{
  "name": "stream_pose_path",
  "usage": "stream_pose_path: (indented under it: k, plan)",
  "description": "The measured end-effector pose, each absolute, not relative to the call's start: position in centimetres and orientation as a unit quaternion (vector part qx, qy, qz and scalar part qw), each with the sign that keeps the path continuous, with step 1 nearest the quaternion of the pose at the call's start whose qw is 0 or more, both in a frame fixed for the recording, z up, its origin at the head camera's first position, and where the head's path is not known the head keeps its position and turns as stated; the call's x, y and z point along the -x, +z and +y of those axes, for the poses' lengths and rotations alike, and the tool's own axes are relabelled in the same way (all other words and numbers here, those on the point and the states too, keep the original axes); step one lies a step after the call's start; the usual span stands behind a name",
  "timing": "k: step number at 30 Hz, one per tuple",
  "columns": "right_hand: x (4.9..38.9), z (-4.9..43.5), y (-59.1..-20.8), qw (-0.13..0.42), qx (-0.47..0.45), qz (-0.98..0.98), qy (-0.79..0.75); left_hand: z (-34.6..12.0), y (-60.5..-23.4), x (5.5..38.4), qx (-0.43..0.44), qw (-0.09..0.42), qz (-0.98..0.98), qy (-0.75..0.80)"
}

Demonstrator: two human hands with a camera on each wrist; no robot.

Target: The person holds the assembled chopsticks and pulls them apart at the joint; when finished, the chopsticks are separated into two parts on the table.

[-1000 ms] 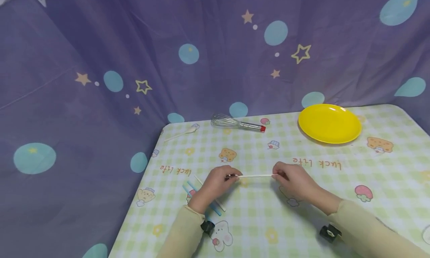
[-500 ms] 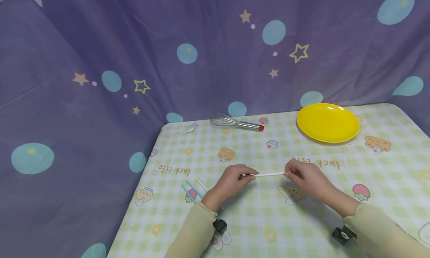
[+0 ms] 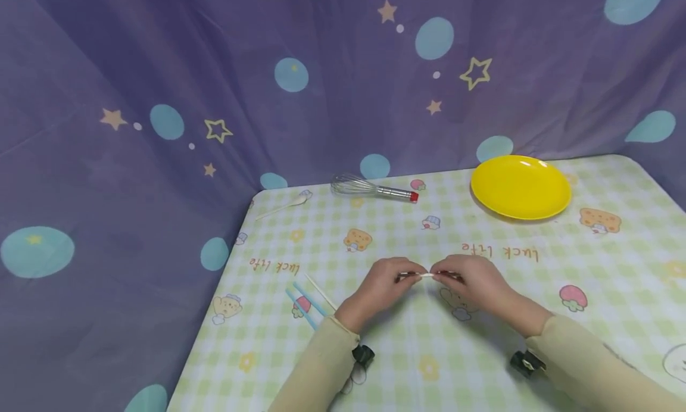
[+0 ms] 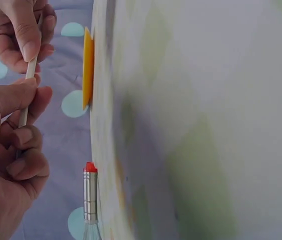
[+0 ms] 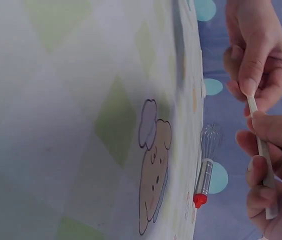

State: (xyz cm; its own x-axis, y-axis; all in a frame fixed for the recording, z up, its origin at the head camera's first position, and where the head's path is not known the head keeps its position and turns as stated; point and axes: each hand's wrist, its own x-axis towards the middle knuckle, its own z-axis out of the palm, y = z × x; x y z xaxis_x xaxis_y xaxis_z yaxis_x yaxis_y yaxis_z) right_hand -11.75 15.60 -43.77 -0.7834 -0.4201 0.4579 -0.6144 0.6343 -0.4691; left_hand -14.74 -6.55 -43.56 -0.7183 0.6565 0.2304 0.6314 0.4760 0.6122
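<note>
Both hands hold one slim whitish chopstick (image 3: 426, 275) level above the table. The left hand (image 3: 387, 285) pinches it between thumb and fingers from the left. From the other side, the right hand (image 3: 476, 281) grips it the same way, with only a short stretch showing between the fingertips. In the right wrist view, the blunt end of the chopstick (image 5: 263, 150) reaches past the right hand's curled fingers. Beside the left forearm lie two light blue chopsticks (image 3: 309, 299) and another thin white stick (image 3: 320, 290), partly hidden by the arm.
A whisk (image 3: 372, 189) with a red-tipped handle lies near the table's back edge. Left of it is a pale long-handled spoon (image 3: 283, 207). A yellow plate (image 3: 521, 187) stands at the back right on the checked tablecloth (image 3: 482, 364). A purple curtain (image 3: 343, 120) hangs behind.
The left hand has moved right along with the chopstick. The right hand first went right, then back left along it, so the two hands now almost meet.
</note>
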Motion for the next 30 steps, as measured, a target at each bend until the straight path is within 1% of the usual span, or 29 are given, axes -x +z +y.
stream_pose_path:
  k: [10,13,20,27,30]
  plan:
    - [11.85,15.72,-43.82,0.156,-0.291,-0.885,0.329,-6.56,-43.64,14.80,-0.373,-0.016,0.854,0.363]
    - [11.82,15.70,-43.84,0.157,-0.295,-0.882,0.332,-6.61,-43.68,14.79,-0.372,-0.016,0.852,0.367]
    - [11.86,15.74,-43.97,0.186,-0.316,-0.872,0.325,-6.58,-43.62,14.83,-0.372,-0.014,0.849,0.374]
    - [11.73,16.19,-43.64,0.163,-0.309,-0.880,0.323,-6.33,-43.89,14.97,-0.380,-0.006,0.842,0.384]
    - [11.72,16.18,-43.61,0.141,-0.300,-0.890,0.314,-6.34,-43.80,14.90,-0.386,-0.011,0.845,0.370]
